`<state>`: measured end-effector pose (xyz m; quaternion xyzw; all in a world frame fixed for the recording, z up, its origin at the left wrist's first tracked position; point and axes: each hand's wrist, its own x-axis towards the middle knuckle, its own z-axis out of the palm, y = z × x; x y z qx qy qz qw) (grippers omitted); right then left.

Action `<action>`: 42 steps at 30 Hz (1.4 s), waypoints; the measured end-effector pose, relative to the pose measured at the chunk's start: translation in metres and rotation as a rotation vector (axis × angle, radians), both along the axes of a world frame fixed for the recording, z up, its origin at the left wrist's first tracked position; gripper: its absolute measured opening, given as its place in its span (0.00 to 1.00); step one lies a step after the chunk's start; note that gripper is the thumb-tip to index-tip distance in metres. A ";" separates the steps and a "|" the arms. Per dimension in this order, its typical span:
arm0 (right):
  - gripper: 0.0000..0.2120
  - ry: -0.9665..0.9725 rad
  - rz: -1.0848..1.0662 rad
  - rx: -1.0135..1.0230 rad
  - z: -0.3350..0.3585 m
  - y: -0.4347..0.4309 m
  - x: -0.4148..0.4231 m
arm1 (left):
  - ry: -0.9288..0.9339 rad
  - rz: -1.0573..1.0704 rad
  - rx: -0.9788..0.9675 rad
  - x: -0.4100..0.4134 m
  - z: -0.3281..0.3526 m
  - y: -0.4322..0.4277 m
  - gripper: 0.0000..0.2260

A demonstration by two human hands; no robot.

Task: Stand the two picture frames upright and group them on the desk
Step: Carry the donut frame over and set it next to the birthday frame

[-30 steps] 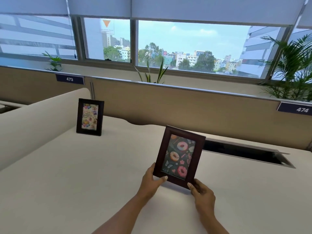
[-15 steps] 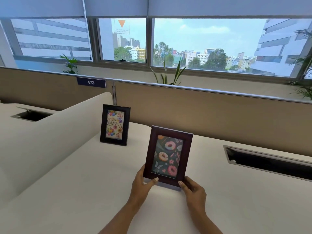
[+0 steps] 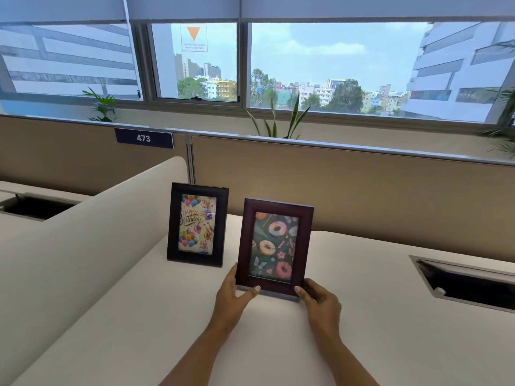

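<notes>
A dark frame with a "Happy Birthday" balloon picture (image 3: 197, 224) stands upright by itself on the white desk (image 3: 139, 316), close to the curved side divider. Just right of it and a little nearer to me is a brown frame with a donut picture (image 3: 274, 245), upright, its lower edge at the desk surface. My left hand (image 3: 235, 295) grips its lower left corner and my right hand (image 3: 320, 298) grips its lower right corner. A narrow gap separates the two frames.
A curved white divider (image 3: 83, 227) rises along the desk's left side. A tan partition (image 3: 362, 196) with a "473" label (image 3: 144, 138) closes the back. An open cable slot (image 3: 468, 285) is cut into the desk at the right. Plants stand behind the partition.
Both hands have carried the donut frame leftward and farther back, from the desk's middle to right beside the birthday frame. It went from tilted to upright. The birthday frame has not moved.
</notes>
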<state>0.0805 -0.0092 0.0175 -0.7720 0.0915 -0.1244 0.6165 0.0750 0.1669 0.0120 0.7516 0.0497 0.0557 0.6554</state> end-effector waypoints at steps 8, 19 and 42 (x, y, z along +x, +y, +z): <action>0.15 -0.047 -0.013 -0.020 -0.002 0.022 0.040 | -0.022 0.021 0.060 0.043 -0.005 0.017 0.36; 0.15 -0.048 0.004 -0.078 -0.003 0.029 0.051 | -0.013 0.067 0.235 0.057 -0.010 0.017 0.37; 0.14 -0.016 -0.041 -0.145 -0.010 0.027 0.050 | -0.012 0.120 0.541 0.055 -0.015 0.011 0.38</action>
